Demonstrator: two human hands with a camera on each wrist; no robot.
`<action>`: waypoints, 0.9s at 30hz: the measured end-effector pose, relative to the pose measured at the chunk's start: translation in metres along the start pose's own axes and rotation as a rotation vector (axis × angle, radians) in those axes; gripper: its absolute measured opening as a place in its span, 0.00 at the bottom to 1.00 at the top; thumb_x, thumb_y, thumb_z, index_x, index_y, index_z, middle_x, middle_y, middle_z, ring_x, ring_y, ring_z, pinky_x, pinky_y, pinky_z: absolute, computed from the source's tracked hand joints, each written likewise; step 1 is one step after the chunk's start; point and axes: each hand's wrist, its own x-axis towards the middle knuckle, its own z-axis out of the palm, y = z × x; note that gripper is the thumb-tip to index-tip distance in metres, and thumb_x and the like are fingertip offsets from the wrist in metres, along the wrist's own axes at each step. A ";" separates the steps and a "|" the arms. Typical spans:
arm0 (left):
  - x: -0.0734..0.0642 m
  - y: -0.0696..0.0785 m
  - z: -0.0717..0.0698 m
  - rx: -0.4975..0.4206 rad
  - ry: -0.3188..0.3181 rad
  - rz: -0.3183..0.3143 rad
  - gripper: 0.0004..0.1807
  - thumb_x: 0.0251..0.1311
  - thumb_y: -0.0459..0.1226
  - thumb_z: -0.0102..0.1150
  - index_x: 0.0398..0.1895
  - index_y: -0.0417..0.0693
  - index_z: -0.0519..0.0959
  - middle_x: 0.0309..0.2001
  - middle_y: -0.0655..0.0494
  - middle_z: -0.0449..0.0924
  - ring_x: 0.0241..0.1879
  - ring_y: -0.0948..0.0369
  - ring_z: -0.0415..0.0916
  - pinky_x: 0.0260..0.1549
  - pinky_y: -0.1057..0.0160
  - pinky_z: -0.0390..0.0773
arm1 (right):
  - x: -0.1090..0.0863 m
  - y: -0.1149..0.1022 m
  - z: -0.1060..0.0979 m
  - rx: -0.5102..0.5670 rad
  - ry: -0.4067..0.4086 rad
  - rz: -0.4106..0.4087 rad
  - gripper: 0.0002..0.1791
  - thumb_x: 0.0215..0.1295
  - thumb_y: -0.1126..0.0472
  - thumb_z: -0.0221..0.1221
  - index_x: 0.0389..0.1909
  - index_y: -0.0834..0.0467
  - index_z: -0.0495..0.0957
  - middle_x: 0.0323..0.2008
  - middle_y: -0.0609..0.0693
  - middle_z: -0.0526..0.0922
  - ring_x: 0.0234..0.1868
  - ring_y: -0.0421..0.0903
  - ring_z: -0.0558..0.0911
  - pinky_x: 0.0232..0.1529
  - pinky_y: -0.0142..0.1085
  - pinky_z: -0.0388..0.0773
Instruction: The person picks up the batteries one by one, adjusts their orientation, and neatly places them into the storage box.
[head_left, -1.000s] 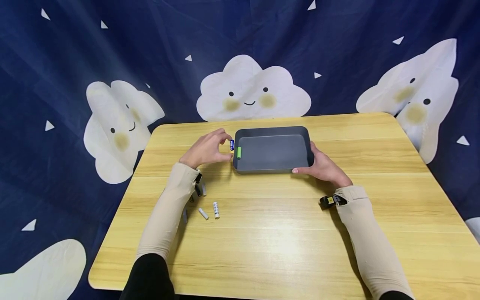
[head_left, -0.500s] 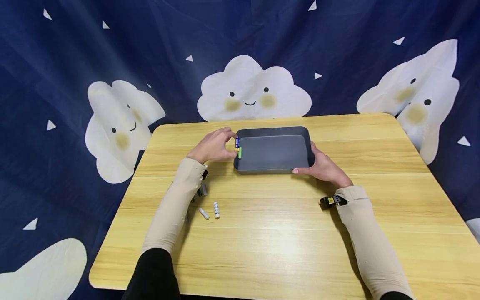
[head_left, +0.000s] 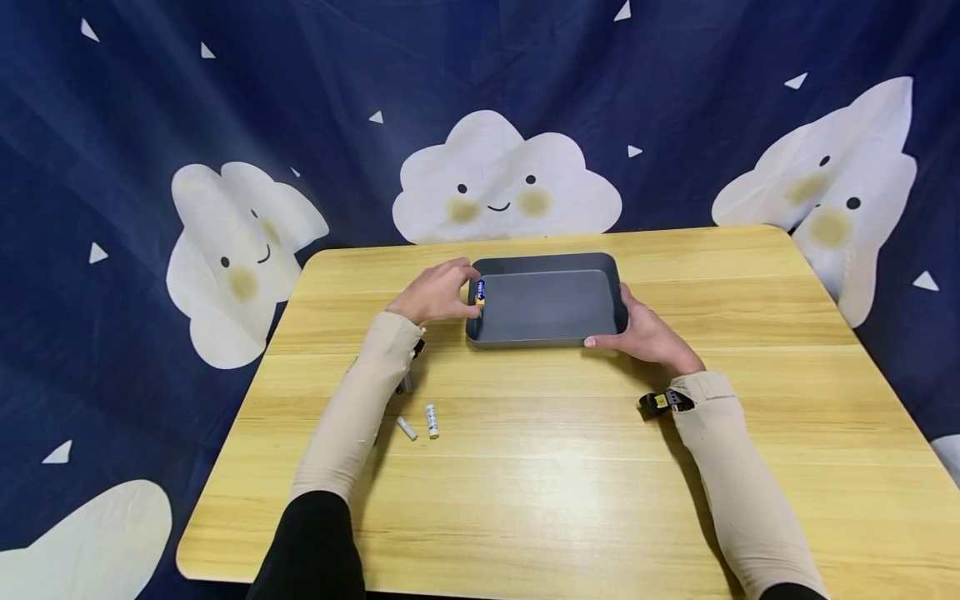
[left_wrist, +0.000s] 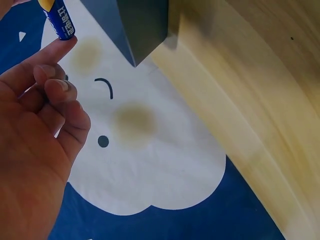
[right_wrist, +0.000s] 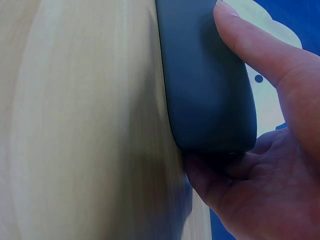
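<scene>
My left hand (head_left: 438,293) pinches a blue and yellow battery (head_left: 480,293) end to end between thumb and index finger, over the left end of a dark grey tray (head_left: 551,307). In the left wrist view the battery (left_wrist: 61,17) rests against the index fingertip, and the other fingers are curled. The green battery in the tray is almost wholly hidden behind the held one. At the tray's right end, my right hand (head_left: 651,337) grips the corner. The right wrist view shows the thumb along the tray wall (right_wrist: 207,95) and fingers around its end.
Two white batteries, one slanted (head_left: 407,428) and one nearly upright in view (head_left: 432,422), lie on the wooden table (head_left: 540,500). A grey battery (head_left: 408,382) and a dark one show beside the left sleeve, which covers part of that area. A dark blue curtain (head_left: 337,67) hangs behind.
My left hand has moved right with the blue and yellow battery, from outside the tray's left rim to over its left end, now covering the green battery. The right hand and tray stay put.
</scene>
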 end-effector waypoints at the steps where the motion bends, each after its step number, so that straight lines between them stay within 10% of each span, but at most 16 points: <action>1: 0.001 0.000 0.001 0.007 -0.002 0.003 0.31 0.55 0.50 0.71 0.60 0.46 0.81 0.52 0.54 0.79 0.45 0.56 0.77 0.49 0.54 0.79 | 0.000 0.000 0.000 0.001 0.001 0.002 0.74 0.55 0.44 0.77 0.84 0.51 0.27 0.82 0.65 0.49 0.81 0.65 0.56 0.78 0.62 0.56; 14: 0.013 -0.001 0.014 0.067 -0.062 0.027 0.31 0.56 0.50 0.71 0.61 0.43 0.82 0.59 0.49 0.80 0.57 0.52 0.80 0.62 0.51 0.78 | 0.000 0.003 0.000 -0.005 -0.005 0.015 0.76 0.54 0.40 0.76 0.84 0.51 0.26 0.82 0.66 0.50 0.81 0.65 0.56 0.77 0.63 0.56; 27: 0.020 -0.004 0.023 0.173 -0.063 0.074 0.30 0.54 0.51 0.73 0.56 0.42 0.84 0.49 0.48 0.83 0.41 0.52 0.80 0.52 0.50 0.79 | 0.000 0.003 0.000 -0.001 0.001 0.005 0.76 0.52 0.38 0.76 0.84 0.50 0.27 0.82 0.66 0.50 0.81 0.65 0.56 0.77 0.63 0.56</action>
